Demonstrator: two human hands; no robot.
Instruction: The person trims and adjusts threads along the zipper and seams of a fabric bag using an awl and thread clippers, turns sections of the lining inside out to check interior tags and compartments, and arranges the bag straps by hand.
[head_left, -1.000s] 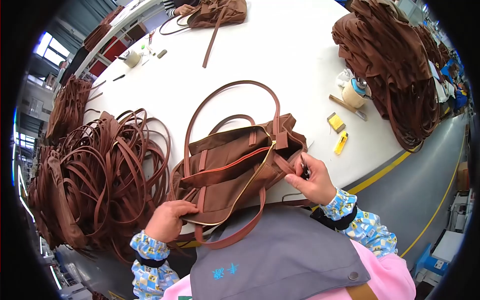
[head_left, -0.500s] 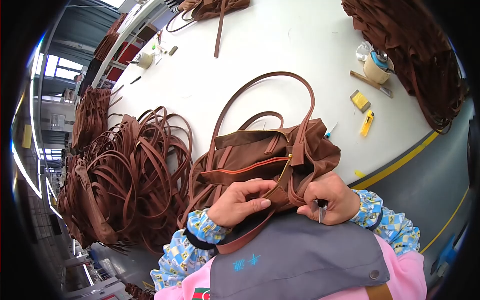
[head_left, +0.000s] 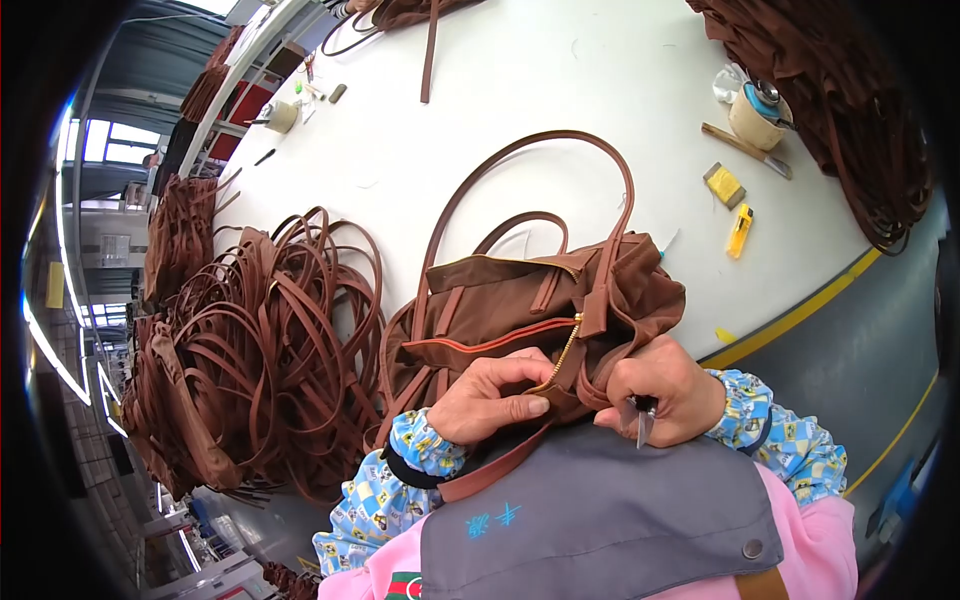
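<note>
A brown handbag [head_left: 500, 310] lies on the white table against my apron, its top open along a gold-toothed zipper [head_left: 568, 352] and an orange-red edged slit across its front. My left hand [head_left: 493, 398] pinches the bag's edge at the lower end of the zipper between thumb and fingers. Close to its right, my right hand [head_left: 668, 388] is closed around small metal thread snips [head_left: 643, 420], whose pointed blades stick out below the fist. The fingers of that hand also rest against the bag's side; what they grip there is hidden.
Piled brown bags with looped straps [head_left: 270, 350] stand at left, and more brown bags [head_left: 830, 110] hang over the right edge. On the table [head_left: 400, 160] lie a yellow cutter [head_left: 740, 231], yellow thread [head_left: 724, 185], a brush [head_left: 745, 150] and a glue pot [head_left: 757, 118]. A person's hand shows at the far edge.
Both hands keep nearly the same hold on the bag and snips. The view has shifted slightly, and the far bag at the top sits a little further out of frame.
</note>
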